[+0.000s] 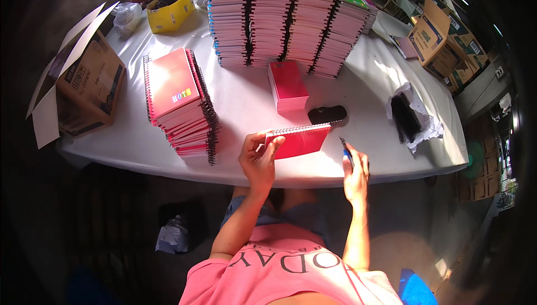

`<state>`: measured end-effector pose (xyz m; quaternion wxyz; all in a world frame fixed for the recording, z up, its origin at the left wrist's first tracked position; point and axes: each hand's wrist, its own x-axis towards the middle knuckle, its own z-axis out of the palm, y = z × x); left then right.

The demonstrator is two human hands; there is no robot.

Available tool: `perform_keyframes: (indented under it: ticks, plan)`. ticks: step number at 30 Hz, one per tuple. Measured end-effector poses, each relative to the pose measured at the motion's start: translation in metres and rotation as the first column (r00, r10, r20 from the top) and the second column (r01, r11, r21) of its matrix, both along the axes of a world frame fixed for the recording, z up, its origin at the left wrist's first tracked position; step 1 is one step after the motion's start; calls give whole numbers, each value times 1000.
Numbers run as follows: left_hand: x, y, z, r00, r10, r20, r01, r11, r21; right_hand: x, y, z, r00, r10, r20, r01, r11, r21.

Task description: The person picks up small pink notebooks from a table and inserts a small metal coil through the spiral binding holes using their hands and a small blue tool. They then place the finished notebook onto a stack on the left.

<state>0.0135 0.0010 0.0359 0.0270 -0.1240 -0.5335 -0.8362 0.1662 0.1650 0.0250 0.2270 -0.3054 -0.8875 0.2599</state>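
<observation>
My left hand (260,157) is closed on the left end of a red notebook (299,142), thumb in front and fingers behind. The notebook is tilted up over the near table edge, a spiral binding running along its top side. To the right of it, apart from the notebook, my right hand (356,173) grips small pliers (347,151) with blue handles, their dark tip pointing away from me. Just behind the notebook lies a black rounded flat object (327,115) whose kind I cannot make out. Farther back sits a short stack of red notebooks (288,84).
A tall stack of red spiral notebooks (176,92) stands left. Tall blue, red, yellow and green notebook stacks (271,20) line the back. Black binding coils (405,117) lie on paper at right. Cardboard boxes (92,84) and a yellow box (170,17) stand around. A person is behind the stacks.
</observation>
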Motion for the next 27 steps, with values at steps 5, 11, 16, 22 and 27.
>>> perform_keyframes:
  ticks: [5, 11, 16, 22, 27]
  plan:
    - [3, 0, 13, 964, -194, 183, 168, 975, 148, -12, 29, -18, 964, -125, 237, 112, 992, 65]
    - [6, -22, 35, 987, -101, -122, 128, 961, 247, -78, -27, 35, 708, 16, -706, -634, 456, -625]
    - [-15, -77, 89, 787, 286, -547, -375, 925, -56, -148, -65, 114, 551, -114, -827, -798, 219, -562]
    - [-58, -126, 114, 678, 482, -554, -675, 708, -210, -268, -79, 168, 489, 177, -854, -865, -24, -501]
    - [-75, -138, 86, 847, 382, -370, -493, 825, -277, -311, -101, 219, 447, 535, -717, -892, 329, -311]
